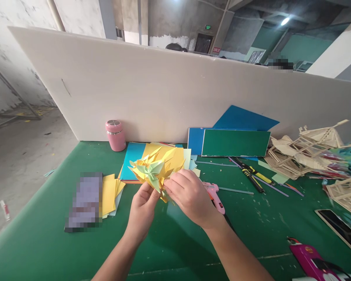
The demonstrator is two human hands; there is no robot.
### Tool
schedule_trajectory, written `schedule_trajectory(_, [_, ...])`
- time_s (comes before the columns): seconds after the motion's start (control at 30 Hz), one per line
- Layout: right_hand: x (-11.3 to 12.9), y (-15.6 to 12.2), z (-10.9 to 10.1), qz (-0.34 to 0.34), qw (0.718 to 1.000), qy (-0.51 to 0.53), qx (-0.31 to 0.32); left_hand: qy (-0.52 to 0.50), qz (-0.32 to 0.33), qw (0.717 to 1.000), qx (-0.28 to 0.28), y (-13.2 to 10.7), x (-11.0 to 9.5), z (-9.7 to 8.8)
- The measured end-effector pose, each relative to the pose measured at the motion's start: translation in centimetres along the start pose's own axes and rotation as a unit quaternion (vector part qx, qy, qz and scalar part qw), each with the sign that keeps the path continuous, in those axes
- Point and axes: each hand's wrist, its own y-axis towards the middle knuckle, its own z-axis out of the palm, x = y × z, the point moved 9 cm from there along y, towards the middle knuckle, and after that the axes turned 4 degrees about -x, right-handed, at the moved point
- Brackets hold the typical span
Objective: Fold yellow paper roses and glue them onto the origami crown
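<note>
Above the green table (46,234) I hold a spiky folded paper piece (152,171), yellow with a pale green centre. My left hand (143,205) pinches its lower edge from below, fingers closed on the paper. My right hand (190,195) grips its right side, fingers curled over the folds. Behind the piece, flat yellow and blue paper sheets (134,156) lie on the table.
A pink flask (115,134) stands by the white partition (163,86). Blue and green boards (235,142) lean there. A pink glue gun (216,197), a yellow-black tool (253,173), wooden stick models (307,150), a phone (341,230) and yellow paper (109,193) lie around.
</note>
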Motion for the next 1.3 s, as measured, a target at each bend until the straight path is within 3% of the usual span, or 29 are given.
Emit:
schedule_trajectory(0.57, [0.21, 0.32, 0.49, -0.026, 0.999, 0.006, 0.042, 0.043, 0.015, 0.999, -0.019, -0.17, -0.45, -0.34])
schedule_trajectory(1.3, [0.75, 0.97, 0.14, -0.075, 0.997, 0.004, 0.023, 0.04, 0.008, 0.999, -0.035, -0.07, -0.42, -0.93])
